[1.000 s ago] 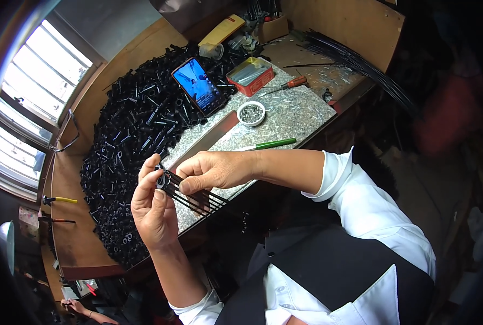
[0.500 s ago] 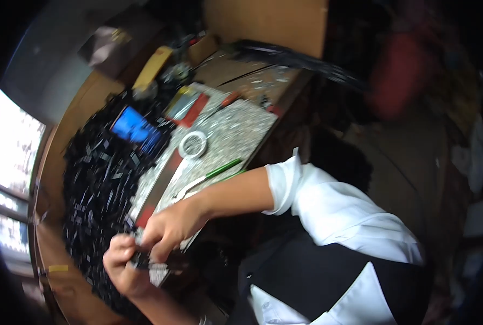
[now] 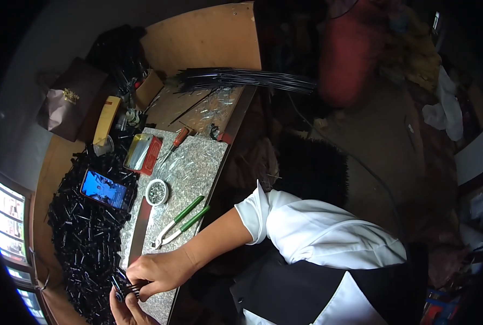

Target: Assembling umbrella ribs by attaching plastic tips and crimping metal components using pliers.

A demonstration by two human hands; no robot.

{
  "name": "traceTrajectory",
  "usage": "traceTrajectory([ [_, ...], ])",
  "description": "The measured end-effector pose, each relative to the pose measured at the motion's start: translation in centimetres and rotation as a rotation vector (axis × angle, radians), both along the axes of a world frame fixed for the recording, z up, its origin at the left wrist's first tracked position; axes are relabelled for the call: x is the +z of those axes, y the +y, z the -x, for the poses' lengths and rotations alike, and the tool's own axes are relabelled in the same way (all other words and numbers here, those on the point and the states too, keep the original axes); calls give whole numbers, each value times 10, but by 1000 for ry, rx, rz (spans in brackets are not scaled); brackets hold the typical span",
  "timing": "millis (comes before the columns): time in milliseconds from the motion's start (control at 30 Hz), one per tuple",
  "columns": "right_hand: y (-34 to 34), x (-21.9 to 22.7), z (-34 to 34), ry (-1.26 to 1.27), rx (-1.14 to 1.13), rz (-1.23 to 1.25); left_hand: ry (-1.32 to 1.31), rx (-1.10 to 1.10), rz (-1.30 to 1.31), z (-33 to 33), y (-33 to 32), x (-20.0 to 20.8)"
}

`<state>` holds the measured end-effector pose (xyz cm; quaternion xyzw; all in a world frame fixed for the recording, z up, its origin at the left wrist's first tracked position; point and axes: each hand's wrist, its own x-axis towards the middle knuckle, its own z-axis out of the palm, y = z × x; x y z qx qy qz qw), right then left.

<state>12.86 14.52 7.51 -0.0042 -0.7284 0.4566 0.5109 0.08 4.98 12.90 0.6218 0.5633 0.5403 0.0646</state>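
"Black and slim-pronged, that part [image 3: 121, 286]: where is it, going by the white bowl [image 3: 157, 203]?"

"On the bowl's near side, a little to its left, up between the two hands."

"And how do they hold it?"

"The right hand [image 3: 163, 271] pinches the prongs between thumb and fingers; the left hand [image 3: 132, 314] closes its fingertips on the other end (much of that hand is cut off by the lower edge, so I can't tell what its palm does)."

"Any advice for handling it?"

"I'd steady the end with the left and let the right do the finer work, prongs lined up, pressure light; they look thin enough to bend."

"What else lies about?"

"Green-handled pliers [image 3: 194, 219] on the near right of the bowl, a phone [image 3: 105, 189] to its left, a red tin [image 3: 153, 155] beyond it, and a screwdriver [image 3: 179, 138] farther beyond, to the right."

"Anything in the way?"

"The pliers, perhaps, lying close by the right forearm. The heap of black pieces [image 3: 84, 233], left of the bowl and nearer, crowds the hands; a dropped part could vanish there."
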Motion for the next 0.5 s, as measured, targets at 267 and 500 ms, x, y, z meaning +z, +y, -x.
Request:
traceTrajectory([
  [267,-2,-18,-11,-82,136,133,252,-116,199,-12,-12,20],
  [500,-13,-11,-26,-120,100,136,347,-91,178,-41,-27,27],
])
